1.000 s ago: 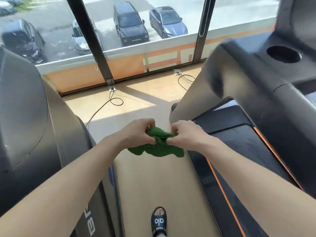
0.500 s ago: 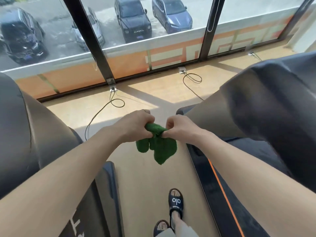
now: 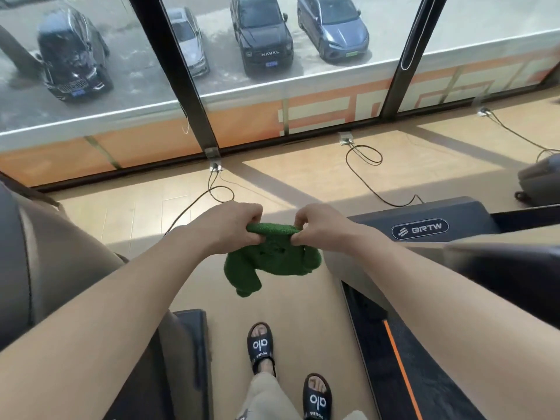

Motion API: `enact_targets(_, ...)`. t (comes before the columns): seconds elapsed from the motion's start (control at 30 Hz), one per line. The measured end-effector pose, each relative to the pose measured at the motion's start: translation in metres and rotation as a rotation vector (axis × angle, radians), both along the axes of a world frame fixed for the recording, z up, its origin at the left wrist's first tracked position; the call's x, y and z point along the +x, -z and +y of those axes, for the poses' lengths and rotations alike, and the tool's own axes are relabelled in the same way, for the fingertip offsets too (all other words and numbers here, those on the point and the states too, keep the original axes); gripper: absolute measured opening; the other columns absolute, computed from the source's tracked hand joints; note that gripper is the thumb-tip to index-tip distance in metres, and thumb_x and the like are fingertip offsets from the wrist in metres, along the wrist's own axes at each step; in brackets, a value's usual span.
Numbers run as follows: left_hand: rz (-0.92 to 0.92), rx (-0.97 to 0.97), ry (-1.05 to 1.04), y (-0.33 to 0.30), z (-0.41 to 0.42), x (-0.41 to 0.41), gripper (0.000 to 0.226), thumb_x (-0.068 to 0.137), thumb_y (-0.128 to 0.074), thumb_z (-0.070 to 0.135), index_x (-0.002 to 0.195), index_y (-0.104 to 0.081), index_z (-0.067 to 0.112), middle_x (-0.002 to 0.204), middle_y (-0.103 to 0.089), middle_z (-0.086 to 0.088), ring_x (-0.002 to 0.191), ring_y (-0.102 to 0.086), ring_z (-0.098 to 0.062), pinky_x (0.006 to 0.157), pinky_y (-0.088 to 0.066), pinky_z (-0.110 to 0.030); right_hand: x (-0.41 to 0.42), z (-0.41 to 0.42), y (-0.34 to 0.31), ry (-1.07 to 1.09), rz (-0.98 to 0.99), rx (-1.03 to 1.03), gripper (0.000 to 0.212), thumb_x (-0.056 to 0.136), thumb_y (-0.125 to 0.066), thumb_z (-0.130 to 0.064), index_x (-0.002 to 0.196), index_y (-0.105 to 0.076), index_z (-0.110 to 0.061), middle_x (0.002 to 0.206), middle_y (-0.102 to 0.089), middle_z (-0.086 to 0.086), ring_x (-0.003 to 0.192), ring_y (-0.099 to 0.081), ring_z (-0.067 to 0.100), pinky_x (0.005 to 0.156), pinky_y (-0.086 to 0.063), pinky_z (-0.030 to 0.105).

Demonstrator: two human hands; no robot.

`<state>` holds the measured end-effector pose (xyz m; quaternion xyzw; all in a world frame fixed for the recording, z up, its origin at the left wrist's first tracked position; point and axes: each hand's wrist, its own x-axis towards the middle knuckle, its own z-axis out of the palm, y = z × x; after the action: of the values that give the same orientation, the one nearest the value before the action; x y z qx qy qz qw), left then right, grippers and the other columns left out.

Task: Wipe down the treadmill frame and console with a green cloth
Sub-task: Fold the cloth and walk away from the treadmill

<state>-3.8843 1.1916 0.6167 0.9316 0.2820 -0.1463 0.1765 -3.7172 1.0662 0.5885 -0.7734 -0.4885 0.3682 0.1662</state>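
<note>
**Cloth in hand, treadmill not yet touched**

While both hands hold the green cloth [image 3: 272, 259] up over the wooden floor [image 3: 303, 183], no wiping is under way. The left hand [image 3: 230, 227] pinches the cloth's top edge at its left end, fingers curled tightly around the fabric; the right hand [image 3: 321, 225] pinches the right end the same way. Between them the top edge is pulled into a short taut band, and the rest hangs below in bunched folds, clear of every machine. To judge from this, the person is shaking out or refolding the cloth before use, so the task looks to be at or near its start: the cloth touches neither frame nor console, and whether any part is already clean cannot be told.

On the right stands the treadmill [image 3: 424, 219], its dark motor cover at the far end carrying an oval badge [image 3: 419, 229] that reads "BRTW" beside a striped logo. An orange stripe [image 3: 400, 368] runs along its near deck edge. A second grey machine [image 3: 60, 253] fills the left side; no console is in view.

Near the bottom, two black slides [image 3: 260, 347] each read "alo", with smaller lettering too fine to read. Through the far window [image 3: 121, 71], a dark SUV [image 3: 262, 31] parked outside shows "NAVAL" across its grille.
</note>
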Motion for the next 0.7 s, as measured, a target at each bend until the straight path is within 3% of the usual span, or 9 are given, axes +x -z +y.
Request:
enact_targets(0.13,-0.013,-0.005,0.035,0.008,0.051,0.028,0.025,0.09,-0.067,0.036,0.082,-0.046,0.024,0.081,-0.057,0.003,0.077,-0.053,-0.017,0.063,-0.044,-0.033,0.028,0.045,0.005,-0.019,-0.009,0.005,0.007,0.088,-0.065,-0.015,0.095,-0.063,-0.016,0.098,-0.063,0.005,0.089,-0.06,0.021,0.067,-0.049,0.03)
enact_targets(0.27,-0.001,0.016,0.119,0.014,0.115,0.066,0.022,0.092,-0.065,0.035,0.086,-0.048,0.021,0.082,-0.055,0.003,0.081,-0.054,-0.022,0.068,-0.047,-0.036,0.064,0.097,0.013,0.038,-0.037,-0.006,0.018,0.096,-0.053,-0.011,0.108,-0.065,-0.017,0.105,-0.065,0.006,0.092,-0.062,0.022,0.062,-0.048,0.024)
enact_targets(0.33,0.012,0.032,0.152,0.015,0.14,0.084,0.019,0.095,-0.063,0.034,0.09,-0.05,0.021,0.082,-0.054,0.004,0.08,-0.053,-0.021,0.063,-0.043,-0.033,0.081,0.119,0.015,0.062,-0.068,-0.01,0.02,0.097,-0.052,-0.013,0.109,-0.068,-0.017,0.105,-0.066,0.007,0.091,-0.062,0.021,0.062,-0.047,0.023)
enact_targets(0.43,0.035,0.058,0.193,0.018,0.179,0.12,0.014,0.097,-0.06,0.032,0.096,-0.053,0.02,0.084,-0.055,0.003,0.079,-0.053,-0.018,0.059,-0.038,-0.028,0.11,0.151,0.016,0.129,-0.11,0.01,0.02,0.098,-0.052,-0.015,0.108,-0.069,-0.017,0.106,-0.067,0.008,0.091,-0.06,0.021,0.067,-0.044,0.026)
enact_targets(0.6,0.093,0.101,0.273,0.024,0.241,0.2,0.017,0.098,-0.054,0.041,0.101,-0.055,0.024,0.093,-0.062,-0.001,0.082,-0.058,-0.019,0.075,-0.055,-0.039,0.173,0.187,0.009,0.304,-0.171,0.017,0.02,0.102,-0.052,-0.023,0.113,-0.067,-0.016,0.107,-0.062,0.004,0.091,-0.058,0.021,0.068,-0.045,0.027)
enact_targets(0.7,0.086,0.066,0.297,0.024,0.267,0.255,0.018,0.099,-0.055,0.039,0.101,-0.053,0.021,0.094,-0.061,-0.003,0.08,-0.056,-0.018,0.068,-0.048,-0.033,0.221,0.201,0.014,0.451,-0.201,0.004,0.018,0.101,-0.051,-0.025,0.105,-0.067,-0.017,0.104,-0.064,0.005,0.088,-0.06,0.023,0.07,-0.051,0.033)
